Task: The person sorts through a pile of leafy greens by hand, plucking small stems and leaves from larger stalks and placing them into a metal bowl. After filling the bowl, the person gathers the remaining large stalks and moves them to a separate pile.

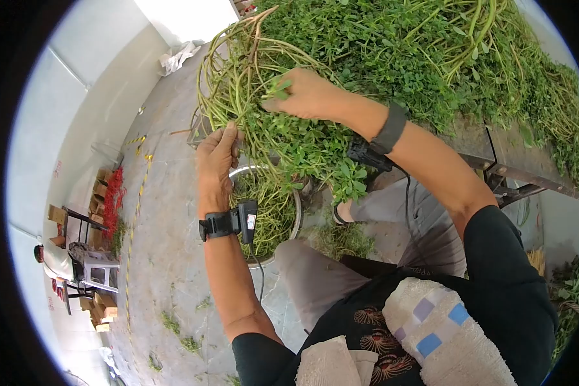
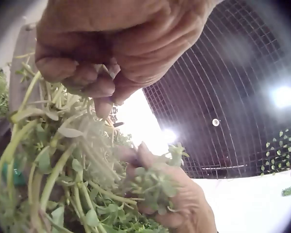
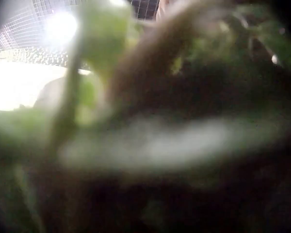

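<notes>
A big heap of leafy green stems (image 1: 392, 58) lies on a table, its thick bare stems (image 1: 238, 71) hanging over the left end. At that end the left hand (image 1: 217, 161) pinches a stem between thumb and fingers; the left wrist view shows this hand (image 2: 121, 43) from close by, fingertips curled together. To its right the right hand (image 1: 305, 95) holds a small leafy sprig (image 1: 278, 89) in curled fingers, seen also as a sprig (image 2: 157, 189) in the left wrist view. Blurred leaves (image 3: 106, 43) cover most of the right wrist view, hiding the right hand's fingers.
Below the hands, a round metal tub (image 1: 297, 219) holds cut stems. Plant scraps (image 1: 190, 344) lie on the grey floor (image 1: 174, 270). At the far left are a seated person (image 1: 58, 262), a grey plastic stool (image 1: 101, 270), cardboard boxes (image 1: 100, 312) and a red pile (image 1: 114, 196).
</notes>
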Tool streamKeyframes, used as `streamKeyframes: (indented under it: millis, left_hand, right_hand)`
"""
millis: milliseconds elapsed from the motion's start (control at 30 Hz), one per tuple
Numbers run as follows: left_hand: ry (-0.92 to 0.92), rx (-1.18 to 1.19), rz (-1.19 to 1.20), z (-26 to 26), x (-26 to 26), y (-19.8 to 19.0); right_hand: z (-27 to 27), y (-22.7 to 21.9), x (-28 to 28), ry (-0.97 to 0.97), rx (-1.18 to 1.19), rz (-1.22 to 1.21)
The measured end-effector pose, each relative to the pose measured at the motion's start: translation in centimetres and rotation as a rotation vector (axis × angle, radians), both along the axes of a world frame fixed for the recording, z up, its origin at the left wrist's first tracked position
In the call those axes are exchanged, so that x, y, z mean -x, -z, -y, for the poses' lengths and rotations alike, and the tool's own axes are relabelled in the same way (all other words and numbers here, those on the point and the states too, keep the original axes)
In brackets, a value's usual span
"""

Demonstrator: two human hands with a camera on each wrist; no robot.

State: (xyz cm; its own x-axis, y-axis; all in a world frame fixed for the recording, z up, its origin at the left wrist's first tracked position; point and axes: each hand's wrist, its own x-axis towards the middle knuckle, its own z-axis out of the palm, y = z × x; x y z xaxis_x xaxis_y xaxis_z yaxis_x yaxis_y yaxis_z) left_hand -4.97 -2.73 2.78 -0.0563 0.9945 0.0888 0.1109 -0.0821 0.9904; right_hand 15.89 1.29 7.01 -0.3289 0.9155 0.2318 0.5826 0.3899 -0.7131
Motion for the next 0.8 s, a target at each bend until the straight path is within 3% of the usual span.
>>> streamKeyframes:
  millis: [100,267,333,433,467,533,600,667,733,800]
  left_hand:
    - [0.001,-0.004,-0.027,0.2,-0.2,-0.4]
    - [0.013,-0.026,-0.076,-0.1,-0.5,0.0]
    - [0.017,-0.056,-0.087,-0.3,-0.8,0.2]
    - [0.060,-0.027,-0.030,-0.9,-1.8,0.3]
    - [0.050,-0.004,0.008,-1.1,-2.1,0.2]
    - [0.038,0.021,0.046,-0.7,-3.0,-0.9]
    - [-0.028,0.149,0.111,-0.2,-4.1,-2.2]
    - [0.061,0.135,0.108,-1.5,-3.7,-1.1]
    - [0.153,0.029,0.069,-2.7,-3.6,-0.2]
    - [0.140,-0.009,0.164,-3.4,-3.1,1.0]
  right_hand:
    - [-0.4,0.0,1.9,0.008,-0.106,0.362]
    - [-1.2,1.8,2.4,0.006,-0.171,0.431]
    - [-1.0,1.8,2.1,-0.153,-0.271,0.213]
    - [-0.3,0.6,1.6,-0.248,-0.266,0.223]
    - [0.0,0.3,1.3,-0.245,-0.265,0.224]
    - [0.3,0.3,0.7,-0.246,-0.177,-0.007]
    - [-0.8,1.1,0.7,-0.227,-0.216,0.018]
    - [-1.1,1.4,0.4,-0.383,-0.247,0.160]
    - [0.6,0.8,0.5,-0.379,-0.244,0.274]
    - [4.6,-1.7,-0.3,-0.377,0.049,-0.002]
